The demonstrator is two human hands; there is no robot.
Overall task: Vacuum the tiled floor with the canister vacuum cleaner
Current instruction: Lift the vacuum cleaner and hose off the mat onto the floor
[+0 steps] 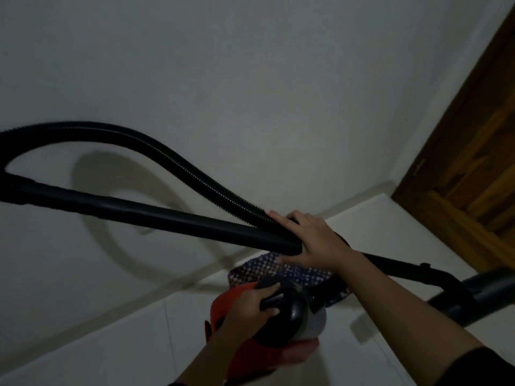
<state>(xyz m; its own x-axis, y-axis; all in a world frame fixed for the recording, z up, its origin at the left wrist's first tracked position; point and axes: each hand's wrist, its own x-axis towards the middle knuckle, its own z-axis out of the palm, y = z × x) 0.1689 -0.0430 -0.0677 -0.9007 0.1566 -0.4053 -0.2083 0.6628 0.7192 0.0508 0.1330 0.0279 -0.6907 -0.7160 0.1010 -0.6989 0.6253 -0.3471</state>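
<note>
While hands (250,305) grip canister (225,302) and wand (167,215), hose (139,136) looped

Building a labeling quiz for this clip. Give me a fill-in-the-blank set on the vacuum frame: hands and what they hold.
1. The left hand grips the red canister's black ____.
2. The right hand holds the rigid tube together with the ribbed ____.
3. The door at the right edge is made of ____.

Missing words: handle; hose; wood.
</note>
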